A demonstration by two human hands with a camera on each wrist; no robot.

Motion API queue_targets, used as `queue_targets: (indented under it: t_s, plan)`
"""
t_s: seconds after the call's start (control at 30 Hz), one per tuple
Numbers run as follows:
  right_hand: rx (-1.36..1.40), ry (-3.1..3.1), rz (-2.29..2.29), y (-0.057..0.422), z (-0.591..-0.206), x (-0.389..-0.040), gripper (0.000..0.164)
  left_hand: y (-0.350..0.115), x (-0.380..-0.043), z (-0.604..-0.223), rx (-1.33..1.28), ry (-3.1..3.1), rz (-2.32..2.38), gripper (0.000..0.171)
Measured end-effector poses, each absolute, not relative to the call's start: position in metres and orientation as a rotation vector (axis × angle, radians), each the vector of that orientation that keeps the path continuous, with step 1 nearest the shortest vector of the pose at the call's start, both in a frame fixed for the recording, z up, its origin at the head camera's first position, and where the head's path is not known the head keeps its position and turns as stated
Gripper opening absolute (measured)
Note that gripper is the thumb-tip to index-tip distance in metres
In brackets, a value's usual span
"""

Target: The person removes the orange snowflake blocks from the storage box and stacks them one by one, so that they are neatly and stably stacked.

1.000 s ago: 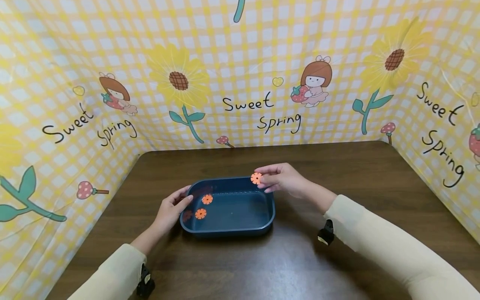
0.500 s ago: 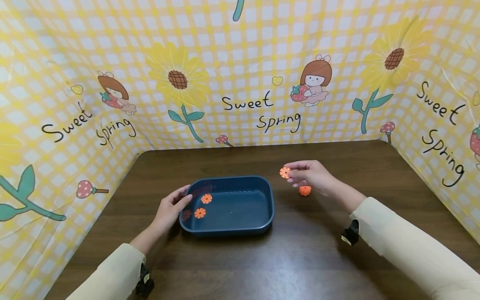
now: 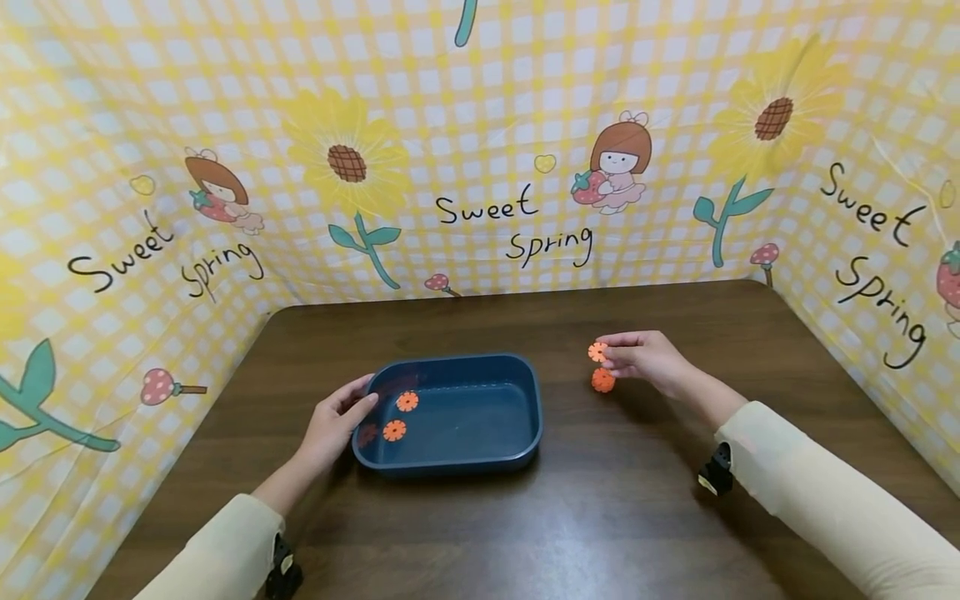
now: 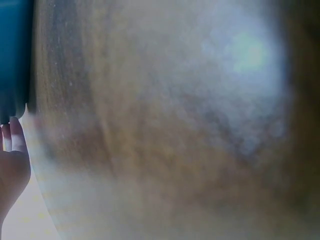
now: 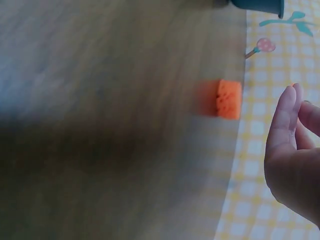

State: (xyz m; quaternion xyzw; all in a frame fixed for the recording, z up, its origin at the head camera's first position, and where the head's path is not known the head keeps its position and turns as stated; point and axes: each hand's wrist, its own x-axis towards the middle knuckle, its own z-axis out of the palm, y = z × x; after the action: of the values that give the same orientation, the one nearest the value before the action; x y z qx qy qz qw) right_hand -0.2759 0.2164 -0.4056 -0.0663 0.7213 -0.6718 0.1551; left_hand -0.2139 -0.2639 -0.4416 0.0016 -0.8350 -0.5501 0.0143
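Note:
A dark blue rectangular baking dish (image 3: pixel 457 465) sits on the table, and my left hand (image 3: pixel 327 429) grips its left end, thumb over the rim. Inside, toward that end, lie two flat orange notched discs, one (image 3: pixel 407 402) behind the other (image 3: pixel 394 430). To the right of the dish my right hand (image 3: pixel 651 360) pinches a similar orange disc (image 3: pixel 597 352) between thumb and fingers. Just below it in the head view, a thicker orange notched piece (image 3: pixel 602 381) rests on the tabletop; the right wrist view shows this piece (image 5: pixel 229 100) as block-like, with dark notches.
The brown wooden table (image 3: pixel 465 533) carries everything. A yellow checked cloth (image 3: pixel 480 100) with printed flowers and figures hangs along its back and sides. Black wrist cameras sit at the left cuff (image 3: pixel 283 568) and the right cuff (image 3: pixel 716 471).
From above the dish's far right corner, my right hand has moved right with the pinched disc, to just over the orange piece on the table. The left hand keeps its grip on the dish.

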Motion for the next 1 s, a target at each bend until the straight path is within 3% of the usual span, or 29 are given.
queue_targets:
  t_s: [1.0]
  plan:
    - [-0.058,2.045,-1.834,0.228,-0.429,-0.272,0.045,-0.266,-0.212,-0.439,0.006,-2.613,-1.719,0.056]
